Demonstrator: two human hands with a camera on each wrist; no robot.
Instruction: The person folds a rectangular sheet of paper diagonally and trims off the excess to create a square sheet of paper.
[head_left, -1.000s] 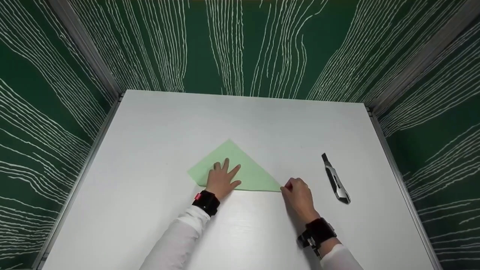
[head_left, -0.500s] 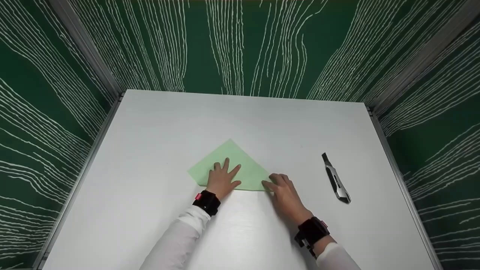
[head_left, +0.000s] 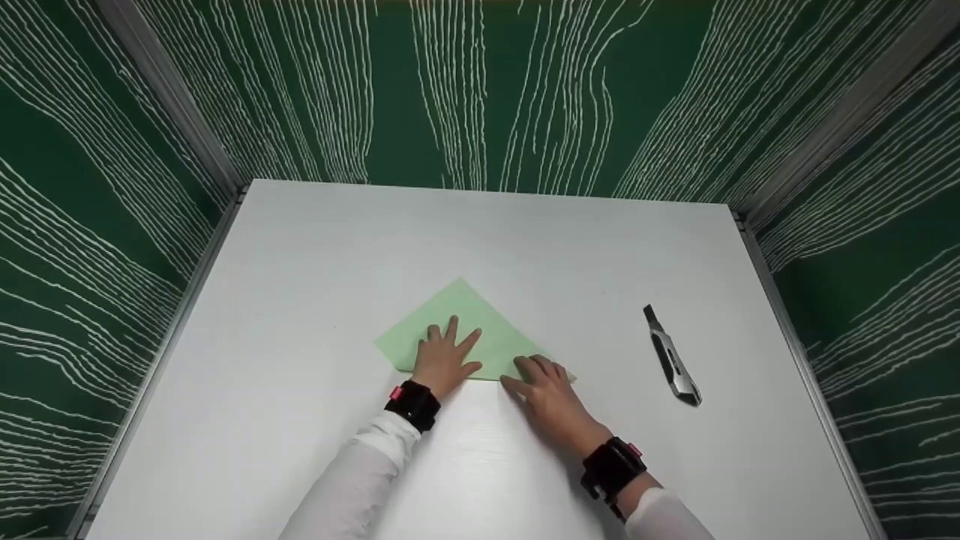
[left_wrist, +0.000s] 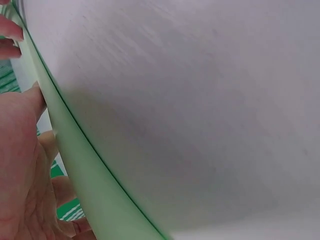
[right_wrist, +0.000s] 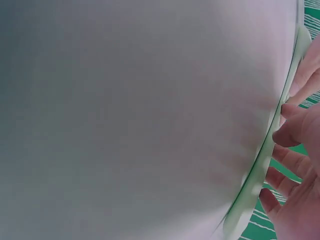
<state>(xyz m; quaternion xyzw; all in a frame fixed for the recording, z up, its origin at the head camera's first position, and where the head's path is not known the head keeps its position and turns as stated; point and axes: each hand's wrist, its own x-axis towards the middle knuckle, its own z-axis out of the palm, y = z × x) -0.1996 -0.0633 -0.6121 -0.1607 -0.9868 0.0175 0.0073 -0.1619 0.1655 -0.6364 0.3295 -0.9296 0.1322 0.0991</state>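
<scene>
A light green sheet of paper (head_left: 465,304), folded over along its near edge, lies on the white table. My left hand (head_left: 444,361) rests on its left half with the fingers spread. On the paper's right part, close to the folded edge, my right hand (head_left: 553,401) presses with its fingertips and thumb. The sheet's right corner shows just beyond that hand. In the left wrist view the fold of the paper (left_wrist: 107,200) bows slightly along the table. The right wrist view has the fingers of the right hand (right_wrist: 300,175) lying along the paper's edge (right_wrist: 247,200).
A grey and black utility knife (head_left: 673,360) lies on the table (head_left: 337,247) to the right of the paper. Green panels with white wavy lines (head_left: 390,90) stand behind and at both sides, with metal posts (head_left: 172,97) at the corners.
My right hand has let go of the paper's right corner, which it pinched, and has moved left along the folded edge onto the sheet. The left hand has stayed in place.
</scene>
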